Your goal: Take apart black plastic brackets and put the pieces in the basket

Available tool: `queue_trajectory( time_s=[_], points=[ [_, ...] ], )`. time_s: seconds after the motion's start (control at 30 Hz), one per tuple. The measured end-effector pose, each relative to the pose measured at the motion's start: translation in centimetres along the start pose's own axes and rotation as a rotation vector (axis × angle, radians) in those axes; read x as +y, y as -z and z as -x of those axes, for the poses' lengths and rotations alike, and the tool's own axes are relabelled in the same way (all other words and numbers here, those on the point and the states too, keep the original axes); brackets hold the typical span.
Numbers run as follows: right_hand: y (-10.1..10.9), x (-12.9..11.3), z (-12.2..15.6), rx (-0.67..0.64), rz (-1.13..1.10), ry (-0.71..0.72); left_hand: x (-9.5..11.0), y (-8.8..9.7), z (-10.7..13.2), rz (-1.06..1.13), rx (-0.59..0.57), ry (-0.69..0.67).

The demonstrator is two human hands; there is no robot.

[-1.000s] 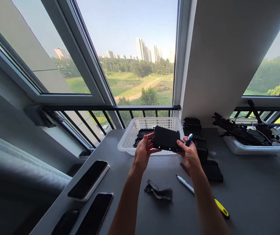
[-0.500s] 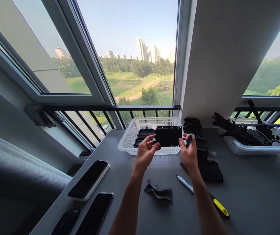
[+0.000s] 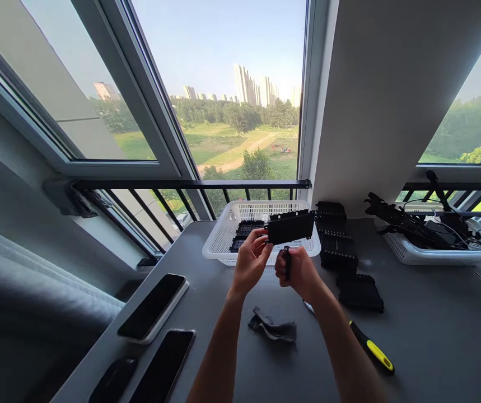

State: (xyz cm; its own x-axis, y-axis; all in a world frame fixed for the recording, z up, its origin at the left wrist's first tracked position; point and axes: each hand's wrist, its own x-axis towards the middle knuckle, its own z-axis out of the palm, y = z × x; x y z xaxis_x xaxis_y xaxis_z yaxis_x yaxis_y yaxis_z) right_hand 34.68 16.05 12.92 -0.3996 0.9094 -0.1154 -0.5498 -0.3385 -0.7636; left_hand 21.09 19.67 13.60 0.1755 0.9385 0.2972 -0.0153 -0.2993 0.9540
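My left hand (image 3: 252,260) grips the left edge of a flat black plastic panel (image 3: 291,227), with toothed tabs along its upper side. The panel is tilted, its right end free, over the near side of a white perforated basket (image 3: 261,258). Just below the panel, my right hand (image 3: 301,271) is closed round a short black stick-like tool (image 3: 287,263); its kind is unclear. Similar black pieces (image 3: 246,229) lie inside the basket. On the table beneath my hands are a crumpled grey cloth (image 3: 272,326) and a white pen (image 3: 308,306), mostly hidden by my right forearm.
Stacked black panels (image 3: 337,246) stand right of the basket, another panel (image 3: 361,292) nearer. A black-and-yellow handle (image 3: 372,350) lies at right. Two phones (image 3: 153,308) and a dark mouse-like object (image 3: 113,380) are at left. A second basket (image 3: 425,257) holds cables and black parts.
My right hand has let go of the panel's right edge and moved left and down with the dark tool, now upright. The panel has tilted in my left hand.
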Motion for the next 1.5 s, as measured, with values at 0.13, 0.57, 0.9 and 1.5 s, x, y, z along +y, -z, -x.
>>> queue_trajectory(
  time_s=[0.13,0.57,0.9,1.5],
  points=[
    [-0.1,0.5,-0.3,0.007,-0.054,-0.044,0.1,-0.1,0.2,-0.036,-0.042,-0.042],
    [-0.5,0.0,0.2,0.098,-0.127,-0.038,1.0,-0.5,0.5,-0.173,-0.075,-0.118],
    [-0.7,-0.4,0.6,0.063,-0.145,-0.003,0.5,-0.3,0.5,-0.198,-0.072,-0.143],
    [2.1,-1.9,0.9,0.189,-0.145,0.039,-0.1,1.0,-0.1,-0.130,0.026,-0.089]
  ],
)
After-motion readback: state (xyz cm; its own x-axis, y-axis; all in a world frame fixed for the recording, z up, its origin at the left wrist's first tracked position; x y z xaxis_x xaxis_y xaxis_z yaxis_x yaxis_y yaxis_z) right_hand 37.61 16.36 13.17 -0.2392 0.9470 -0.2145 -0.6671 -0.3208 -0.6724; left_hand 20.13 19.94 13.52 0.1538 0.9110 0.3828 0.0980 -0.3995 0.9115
